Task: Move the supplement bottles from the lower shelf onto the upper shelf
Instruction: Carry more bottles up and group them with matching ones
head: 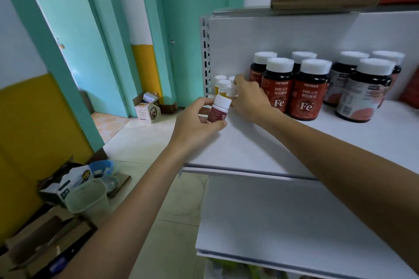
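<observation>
bottle in hand: small white plastic bottle with a maroon label (pixel 218 110), upright and tipped slightly right, held over the near left edge of the white upper shelf board (pixel 272 142), not yet set down.
left hand: the left hand (pixel 197 124) grips this bottle, thumb and fingers curled round its lower body from the left.
right hand: the right hand (pixel 249 97) is further in, its fingers curled round the nearest of the small yellow bottles with white caps (pixel 223 86), so it is taken up.
key relation: the free standing room seems to lie just right of and beyond the held bottle, near the yellow cluster. its long axis is already vertical, so i judge the move to be a short push inward and a lowering. the left hand is nearer and already carries it.
neighbours: large dark jars with red labels and white lids (pixel 292 88) stand in rows to the right, at the far side of the shelf.
lower shelf: the white lower shelf board (pixel 294 222) lies below and nearer.
hard to tell: the right palm hides how firmly its bottle is held. the maroon label text is unreadable. the jars at far right blur and the frame cuts them off.
</observation>
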{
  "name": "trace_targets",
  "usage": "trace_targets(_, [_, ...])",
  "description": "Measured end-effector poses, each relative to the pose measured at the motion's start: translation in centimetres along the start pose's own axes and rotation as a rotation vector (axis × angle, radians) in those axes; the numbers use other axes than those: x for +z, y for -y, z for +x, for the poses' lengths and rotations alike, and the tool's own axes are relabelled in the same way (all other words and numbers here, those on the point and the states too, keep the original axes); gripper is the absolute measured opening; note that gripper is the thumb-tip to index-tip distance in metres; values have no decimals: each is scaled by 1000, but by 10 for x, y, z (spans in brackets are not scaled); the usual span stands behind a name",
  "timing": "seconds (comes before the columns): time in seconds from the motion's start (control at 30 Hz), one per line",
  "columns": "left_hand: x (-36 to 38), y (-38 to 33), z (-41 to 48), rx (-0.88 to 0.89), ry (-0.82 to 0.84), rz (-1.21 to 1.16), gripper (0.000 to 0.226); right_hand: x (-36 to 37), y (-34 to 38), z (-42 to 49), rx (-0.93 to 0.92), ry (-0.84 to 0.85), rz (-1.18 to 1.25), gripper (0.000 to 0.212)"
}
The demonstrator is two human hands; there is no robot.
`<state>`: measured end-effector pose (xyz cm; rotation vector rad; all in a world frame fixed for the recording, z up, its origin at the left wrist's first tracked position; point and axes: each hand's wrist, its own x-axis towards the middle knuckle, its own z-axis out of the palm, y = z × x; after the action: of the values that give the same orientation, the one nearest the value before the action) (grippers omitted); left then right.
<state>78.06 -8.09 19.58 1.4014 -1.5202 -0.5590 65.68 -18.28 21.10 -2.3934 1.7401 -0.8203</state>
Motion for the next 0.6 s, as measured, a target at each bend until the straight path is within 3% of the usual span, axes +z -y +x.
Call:
trace_targets(0.13, [1, -2, -4, 22, -5, -9, 37, -2, -5, -7, -94, -99, 98, 51])
trace_targets(0.27, [11, -14, -10, 4, -54, -62, 38, -25, -10, -34, -273, -211, 349, 24])
trace_targets(0.43, [61, -46, -19, 64, -100, -116, 36, -66, -40, -79, -143, -56, 835, 20])
trace_targets(0.6, [150, -96, -35, 199, -125, -136, 32, -122, -129, -129, -87, -34, 882, 16])
